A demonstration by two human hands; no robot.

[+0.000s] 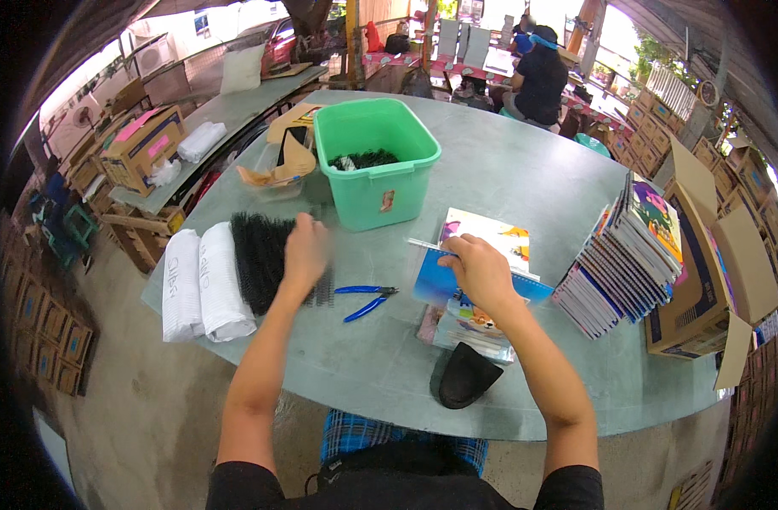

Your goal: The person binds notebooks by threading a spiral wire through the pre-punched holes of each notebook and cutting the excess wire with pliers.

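Observation:
My right hand (478, 268) grips a thin booklet (438, 276) with a blue cover by its upper edge, tilted above a small pile of colourful books (474, 327). My left hand (306, 251), blurred by motion, is closed on a black plastic spiral coil (324, 289), held beside a heap of similar coils (260, 259). Between my hands lie blue-handled cutters (367, 299). Another colourful book (491, 234) lies just beyond my right hand. Near the table's front edge sits a black rounded object (467, 376) whose kind I cannot make out.
A green tub (376, 191) with black coils inside stands ahead. White wrapped rolls (203, 285) lie left. At right are stacked spiral-bound books (618, 259) and an open carton (695, 272). A clear container (274, 178) sits behind; a person (542, 81) sits far off.

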